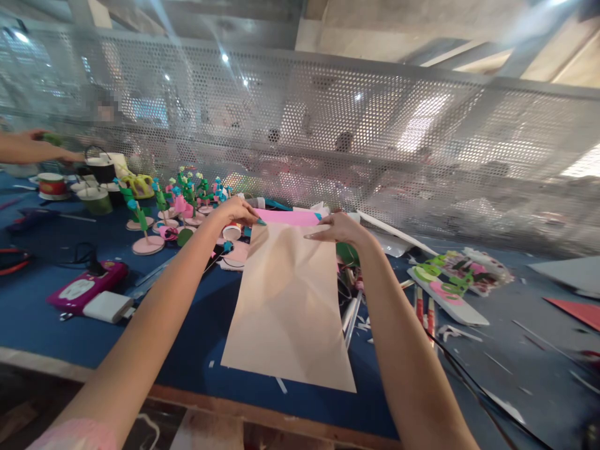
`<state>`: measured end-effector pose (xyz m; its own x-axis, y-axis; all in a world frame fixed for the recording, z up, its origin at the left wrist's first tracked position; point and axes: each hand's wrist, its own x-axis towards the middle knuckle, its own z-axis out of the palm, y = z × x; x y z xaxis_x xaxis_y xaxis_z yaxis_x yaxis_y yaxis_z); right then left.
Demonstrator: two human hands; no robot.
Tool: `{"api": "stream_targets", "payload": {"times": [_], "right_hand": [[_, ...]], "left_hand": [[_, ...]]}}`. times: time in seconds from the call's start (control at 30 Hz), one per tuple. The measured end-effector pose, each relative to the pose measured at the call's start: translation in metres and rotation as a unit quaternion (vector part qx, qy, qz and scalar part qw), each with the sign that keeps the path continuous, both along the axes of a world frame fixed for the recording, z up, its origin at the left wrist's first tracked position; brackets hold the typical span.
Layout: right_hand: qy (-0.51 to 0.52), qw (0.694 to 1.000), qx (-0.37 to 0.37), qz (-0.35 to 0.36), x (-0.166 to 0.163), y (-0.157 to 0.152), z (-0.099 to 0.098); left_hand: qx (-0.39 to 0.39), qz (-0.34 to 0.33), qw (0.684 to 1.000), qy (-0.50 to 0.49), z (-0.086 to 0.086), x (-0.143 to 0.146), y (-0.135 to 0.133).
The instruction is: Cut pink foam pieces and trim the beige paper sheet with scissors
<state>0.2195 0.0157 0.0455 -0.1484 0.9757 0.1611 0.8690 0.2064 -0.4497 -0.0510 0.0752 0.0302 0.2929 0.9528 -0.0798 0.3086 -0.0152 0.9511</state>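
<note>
I see the blue desk (197,337) stretching across the view, backed by a perforated metal screen (375,144). Spread on it in front of me is a large cream sheet (288,306), lying flat with its near edge close to the desk's front rim and its far edge raised. Behind that far edge sits a pink sheet (285,217), showing as a narrow band. My left hand (237,210) pinches the cream sheet's far left corner between thumb and fingers; my right hand (337,229) grips the far right corner the same way, fingers closed on the paper. To the right lies a white board with green and pink cut shapes (445,287). At the left, near the desk edge, rest a magenta device (87,286) and a white block (107,306) touching it. Farther back stand small paper flowers on round bases (147,234). Another person's arm (32,150) reaches in at far left.
</note>
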Motion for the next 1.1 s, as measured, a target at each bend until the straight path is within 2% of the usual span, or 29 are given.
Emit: {"api": "stream_targets", "payload": {"times": [0.13, 0.37, 0.53, 0.73, 0.9, 1.1], "right_hand": [[0.015, 1.000, -0.004, 0.004, 0.000, 0.000, 0.000], [0.031, 0.999, -0.011, 0.003, -0.002, -0.003, 0.003], [0.031, 0.999, -0.009, 0.002, -0.002, -0.003, 0.003], [0.037, 0.999, 0.002, 0.003, -0.001, -0.002, 0.002], [0.031, 0.999, -0.002, 0.005, 0.001, -0.002, 0.002], [0.039, 0.999, -0.002, 0.001, -0.002, -0.005, 0.004]], "left_hand": [[-0.004, -0.029, 1.000, 0.003, -0.001, 0.000, -0.002], [-0.009, 0.024, 0.999, 0.019, 0.000, 0.007, -0.006], [0.039, 0.059, 0.995, 0.065, 0.001, 0.011, -0.006], [0.069, 0.032, 0.995, 0.064, 0.002, 0.011, -0.007], [0.058, 0.011, 0.997, 0.045, 0.008, 0.010, -0.013], [0.037, 0.000, 0.997, 0.071, 0.010, 0.007, -0.015]]}}
